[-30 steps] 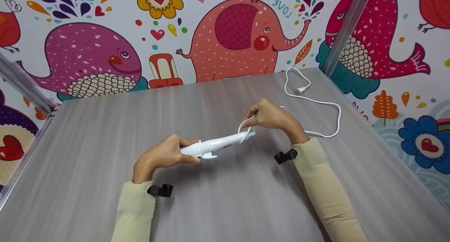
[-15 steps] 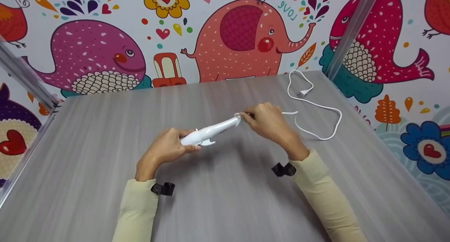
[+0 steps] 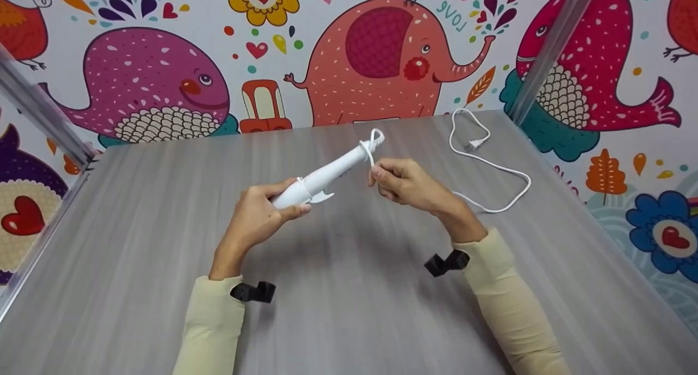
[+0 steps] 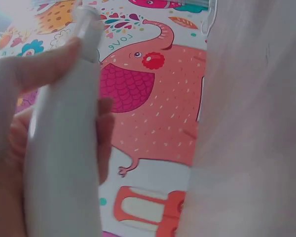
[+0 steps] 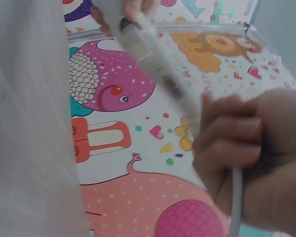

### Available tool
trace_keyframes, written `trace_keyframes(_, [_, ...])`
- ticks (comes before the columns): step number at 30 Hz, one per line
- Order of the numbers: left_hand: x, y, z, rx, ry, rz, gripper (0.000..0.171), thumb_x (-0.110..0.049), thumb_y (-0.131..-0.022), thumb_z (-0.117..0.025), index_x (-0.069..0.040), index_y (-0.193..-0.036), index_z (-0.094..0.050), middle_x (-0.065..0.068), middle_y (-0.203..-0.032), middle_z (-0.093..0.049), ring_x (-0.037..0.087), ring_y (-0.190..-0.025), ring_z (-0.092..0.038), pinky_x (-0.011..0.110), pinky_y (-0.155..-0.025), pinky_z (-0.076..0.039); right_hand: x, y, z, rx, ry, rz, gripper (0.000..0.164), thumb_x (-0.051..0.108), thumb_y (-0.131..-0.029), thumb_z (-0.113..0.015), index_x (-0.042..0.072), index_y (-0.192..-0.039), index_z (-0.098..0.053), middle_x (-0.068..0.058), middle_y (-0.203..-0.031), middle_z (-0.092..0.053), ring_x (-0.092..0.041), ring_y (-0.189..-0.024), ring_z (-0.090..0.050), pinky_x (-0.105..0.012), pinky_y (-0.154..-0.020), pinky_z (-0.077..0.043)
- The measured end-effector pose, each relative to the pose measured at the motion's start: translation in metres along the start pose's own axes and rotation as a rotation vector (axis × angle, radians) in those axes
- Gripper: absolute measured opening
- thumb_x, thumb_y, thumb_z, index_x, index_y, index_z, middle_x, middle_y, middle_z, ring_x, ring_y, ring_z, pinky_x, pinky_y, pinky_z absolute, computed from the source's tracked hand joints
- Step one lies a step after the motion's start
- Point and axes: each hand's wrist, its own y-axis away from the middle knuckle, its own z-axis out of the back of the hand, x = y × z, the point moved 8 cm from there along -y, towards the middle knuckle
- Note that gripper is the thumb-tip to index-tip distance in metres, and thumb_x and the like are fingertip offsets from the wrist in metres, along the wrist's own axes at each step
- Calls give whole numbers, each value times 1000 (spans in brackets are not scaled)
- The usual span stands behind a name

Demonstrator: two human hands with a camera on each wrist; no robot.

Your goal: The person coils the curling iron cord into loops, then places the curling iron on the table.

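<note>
A white curling iron (image 3: 334, 168) with a small lever on its side is held above the table, tilted up to the right. My left hand (image 3: 252, 216) grips its thick lower end, thumb along the near side. At the upper end, the white cord (image 3: 376, 136) loops around the handle's tip. My right hand (image 3: 408, 183) pinches this cord just below the loop. In the right wrist view the cord (image 5: 236, 197) runs down out of the curled fingers. The left wrist view shows the white body (image 4: 64, 148) between thumb and fingers.
The rest of the cord (image 3: 528, 184) lies in curves on the grey table (image 3: 338, 309) at the right, ending in a plug (image 3: 475, 144) near the back corner. Printed panels (image 3: 262, 86) stand along the back and sides. Each sleeve carries a black wrist mount (image 3: 447, 262).
The curling iron has tilted upward, its cord end rising toward the back. My right hand has brought the cord around the handle's tip and down to the near side.
</note>
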Motion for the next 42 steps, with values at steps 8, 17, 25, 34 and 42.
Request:
trace_keyframes(8, [-4,1,-3,10,152,-37,61,-24,-79,-86,-8,-134,-64,13,-133,-67,31,-107,-62,41,-87,-50,-16,-3,-9,189,-163,26,33,21,-106,-48,-8,-108,-62,1,-69,-49,-9,-51,-38,-20,-46,-30])
trace_keyframes(17, [-9,0,-2,60,222,-111,59,-18,-81,-84,-3,-134,-62,17,-133,-66,31,-105,-62,37,-85,-51,-52,-13,-19,289,-165,-65,40,25,-107,-46,-11,-111,-64,4,-69,-47,-7,-54,-39,-21,-48,-31])
trace_keyframes(25, [-7,1,-11,165,159,-129,58,-20,-78,-86,-1,-128,-65,17,-133,-65,28,-100,-64,36,-82,-48,-78,-21,-7,154,-72,-126,33,17,-105,-50,-10,-101,-69,7,-62,-43,-5,-52,-34,-21,-48,-27])
trace_keyframes(34, [-9,7,-24,296,90,-117,57,-22,-75,-87,-4,-126,-68,13,-134,-65,26,-101,-64,36,-82,-47,-73,-19,31,-112,207,-21,7,-5,-81,-67,-9,-86,-71,2,-75,-67,-3,-68,-52,-19,-64,-42])
trace_keyframes(42, [-8,10,-33,358,12,-80,59,-21,-76,-86,-5,-129,-65,9,-136,-64,26,-107,-63,41,-91,-47,-72,-15,44,-142,202,-120,20,20,-81,-83,2,-87,-79,11,-68,-69,-3,-61,-55,-19,-55,-42])
